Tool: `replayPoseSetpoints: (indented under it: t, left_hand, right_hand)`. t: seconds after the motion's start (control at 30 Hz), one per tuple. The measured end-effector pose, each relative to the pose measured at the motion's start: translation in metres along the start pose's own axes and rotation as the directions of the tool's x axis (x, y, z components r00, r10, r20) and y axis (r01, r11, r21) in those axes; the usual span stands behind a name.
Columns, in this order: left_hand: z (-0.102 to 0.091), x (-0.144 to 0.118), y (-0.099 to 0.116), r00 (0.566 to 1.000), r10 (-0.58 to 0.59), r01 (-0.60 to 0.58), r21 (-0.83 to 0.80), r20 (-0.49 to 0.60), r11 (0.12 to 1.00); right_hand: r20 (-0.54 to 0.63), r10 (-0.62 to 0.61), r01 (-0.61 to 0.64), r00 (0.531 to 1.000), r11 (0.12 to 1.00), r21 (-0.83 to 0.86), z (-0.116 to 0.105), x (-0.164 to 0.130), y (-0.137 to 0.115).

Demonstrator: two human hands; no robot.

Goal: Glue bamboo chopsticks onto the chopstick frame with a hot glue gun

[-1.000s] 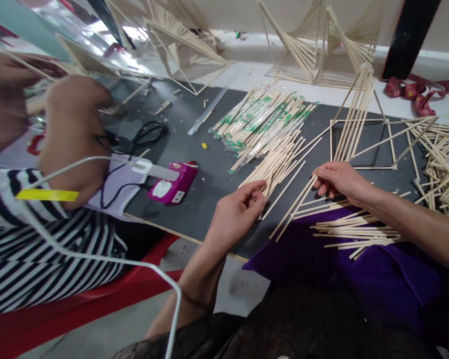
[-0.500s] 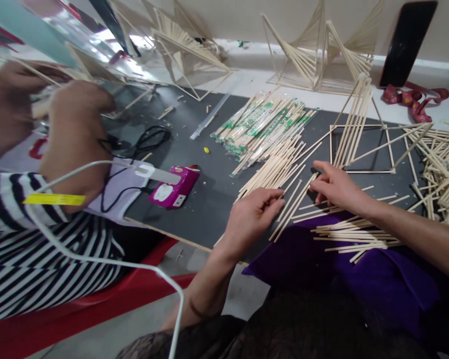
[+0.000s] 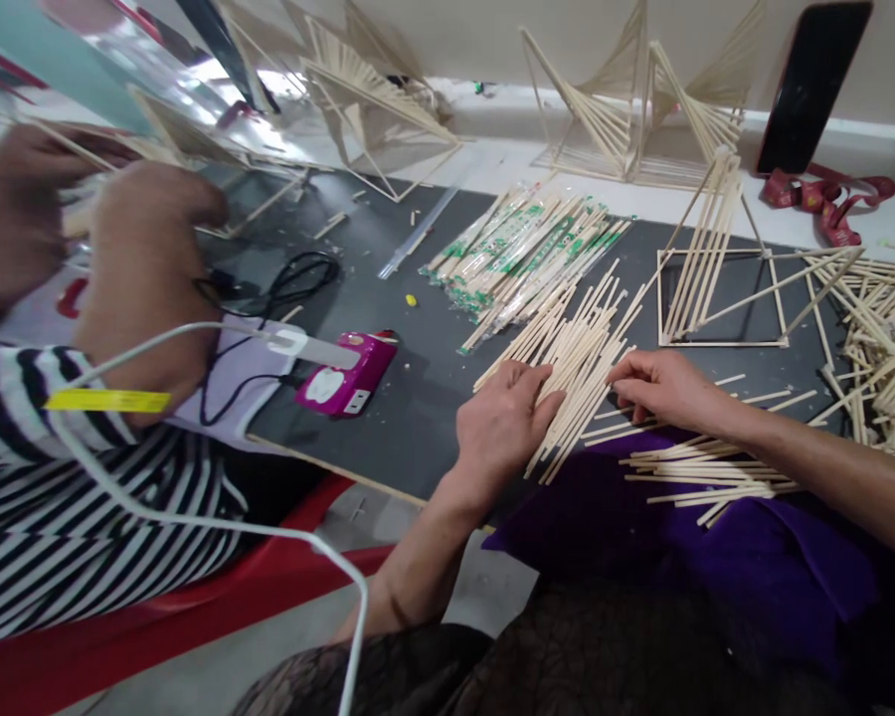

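Loose thin wooden sticks [image 3: 586, 363] lie in a slanting, partly fanned pile on the dark grey board in front of me. My left hand [image 3: 501, 423] rests on the near left part of this pile, thumb and forefinger apart, its other fingers partly hidden. At the pile's right edge is my right hand [image 3: 656, 388], fingers curled down and closed against the sticks; their tips are hidden, so what they hold is unclear. More loose sticks [image 3: 716, 467] lie across a purple cloth [image 3: 686, 537] below my right forearm.
Sticks in printed plastic wrappers [image 3: 529, 249] lie beyond the pile. A stick frame [image 3: 761, 343] stands right, near a large stick heap [image 3: 891, 338]. A magenta box [image 3: 350, 373] with a glue gun-like white tool and black cable [image 3: 302, 278] sits left, beside a co-worker's hands [image 3: 149, 259].
Sticks have spread out over the area between my hands, making a wider pile. My left hand has tilted up slightly; my right hand's fingers have curled in and moved down a little.
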State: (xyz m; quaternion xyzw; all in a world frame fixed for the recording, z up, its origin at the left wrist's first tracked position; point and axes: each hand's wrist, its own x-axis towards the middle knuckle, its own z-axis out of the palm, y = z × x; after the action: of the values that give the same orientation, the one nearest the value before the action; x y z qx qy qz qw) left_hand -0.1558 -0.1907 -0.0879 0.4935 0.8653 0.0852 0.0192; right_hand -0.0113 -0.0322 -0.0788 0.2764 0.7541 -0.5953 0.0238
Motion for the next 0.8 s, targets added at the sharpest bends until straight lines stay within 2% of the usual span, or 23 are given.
replayPoseSetpoints:
  t: [0.13, 0.37, 0.53, 0.7, 0.8]
  left_hand:
    - [-0.001, 0.0, 0.0, 1.0, 0.015, -0.016, 0.004, 0.026, 1.0]
    - [-0.012, 0.008, -0.008, 0.994, 0.018, -0.034, 0.147, 0.107, 0.989]
    - [-0.024, 0.017, -0.023, 0.997, -0.078, 0.08, 0.099, -0.019, 0.992]
    - [-0.021, 0.026, -0.029, 0.986, -0.156, 0.143, 0.189, 0.058, 0.972]
    - [-0.016, 0.032, -0.031, 0.983, -0.175, 0.165, 0.173, 0.047, 0.971]
  right_hand:
    - [0.007, -0.016, 0.016, 1.0, 1.0, -0.013, 0.0, 0.0, 0.0]
    - [0.027, -0.022, 0.025, 0.999, 0.992, -0.122, 0.0, -0.003, -0.004]
    - [0.063, -0.153, 0.165, 0.986, 0.938, -0.304, 0.0, -0.003, -0.007]
    - [0.095, -0.17, 0.194, 0.981, 0.894, -0.404, 0.0, -0.003, -0.012]
    - [0.108, -0.164, 0.194, 0.981, 0.893, -0.406, -0.001, -0.003, -0.011]
